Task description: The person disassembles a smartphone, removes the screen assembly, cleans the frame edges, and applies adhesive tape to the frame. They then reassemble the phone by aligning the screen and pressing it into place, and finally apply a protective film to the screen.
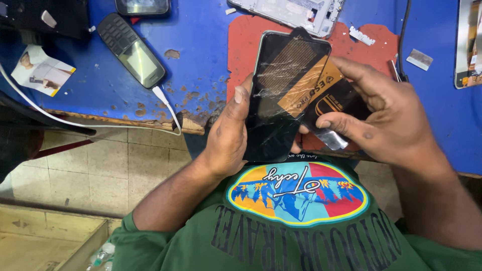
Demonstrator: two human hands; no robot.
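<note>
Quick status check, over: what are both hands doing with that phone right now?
Left hand grips black smartphone by its edge. Right hand pinches crinkled protective film against the screen. Keypad phone on blue table, well apart.

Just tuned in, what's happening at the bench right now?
A person in a green shirt holds a black smartphone upright over a blue workbench. The left hand grips the phone's left edge, thumb on the screen. The right hand pinches a black and orange film with a crinkled clear liner against the phone's right side. On the bench lie a red mat, a keypad phone with a white cable, and a bare phone frame.
</note>
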